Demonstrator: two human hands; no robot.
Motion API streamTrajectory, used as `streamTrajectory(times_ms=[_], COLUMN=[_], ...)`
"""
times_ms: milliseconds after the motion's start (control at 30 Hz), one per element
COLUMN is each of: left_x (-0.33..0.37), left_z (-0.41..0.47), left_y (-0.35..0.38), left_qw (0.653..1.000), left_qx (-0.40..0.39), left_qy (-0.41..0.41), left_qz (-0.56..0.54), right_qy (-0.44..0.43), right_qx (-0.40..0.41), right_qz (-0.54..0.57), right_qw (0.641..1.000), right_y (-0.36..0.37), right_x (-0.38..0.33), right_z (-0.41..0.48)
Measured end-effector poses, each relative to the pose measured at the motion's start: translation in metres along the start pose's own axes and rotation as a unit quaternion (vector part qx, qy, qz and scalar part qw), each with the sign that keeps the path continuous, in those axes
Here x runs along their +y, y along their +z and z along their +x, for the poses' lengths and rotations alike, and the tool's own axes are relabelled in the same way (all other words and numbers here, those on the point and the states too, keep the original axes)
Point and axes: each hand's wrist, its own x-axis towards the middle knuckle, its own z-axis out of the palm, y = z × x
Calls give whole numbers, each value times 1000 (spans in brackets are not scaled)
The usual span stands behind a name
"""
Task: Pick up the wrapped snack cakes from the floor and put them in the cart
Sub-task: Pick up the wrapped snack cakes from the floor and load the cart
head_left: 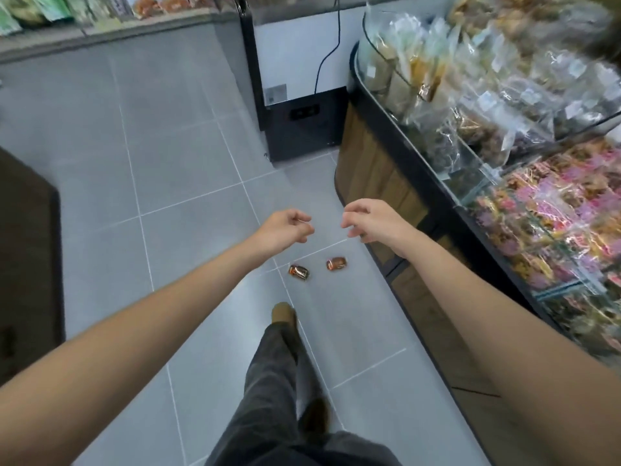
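Observation:
Two wrapped snack cakes lie on the grey tiled floor just ahead of my feet: the left snack cake (298,272) and the right snack cake (336,263), both brown-orange in shiny wrappers. My left hand (285,232) hangs above and slightly left of them, fingers loosely curled and holding nothing. My right hand (371,220) hovers above and right of them, fingers also loosely curled and empty. Both arms are stretched forward. No cart is visible in this view.
A curved wooden display counter (379,183) with glass-fronted bins of bagged snacks runs along the right. A dark-based freezer cabinet (302,129) with a cable stands ahead. A dark fixture (27,257) sits at left. Shelves line the far wall. My shoe (282,312) steps forward.

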Motion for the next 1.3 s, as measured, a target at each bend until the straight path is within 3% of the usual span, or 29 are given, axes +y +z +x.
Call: streamTrajectory(times_ms=[267,500,733,933,1067,1233,1300], left_x=[-45,-119,-243,-389,-484,-573,-594], left_z=[163,286,403,505,561,601,608], left_y=[-27,-12,43,117,165,200,207], left_qw=[998,992,973,945,913,837,810], left_qx=[-36,-67,-100,-123,-139,-165,-155], left_qy=[-46,-57,-96,-100,-89,-41,-1], left_qz=[14,85,184,287,374,520,566], right_qy=[117,157,163,102,58,89,75], right_qx=[-5,-2,-39,-84,-102,-152,-128], right_qz=[-13,-27,-124,-221,-291,-414,-441], right_qw=[993,987,978,966,950,893,885], right_y=[25,50,109,176,216,245,252], right_x=[19,81,218,380,488,586,608], right_z=[144,252,374,490,550,597,606])
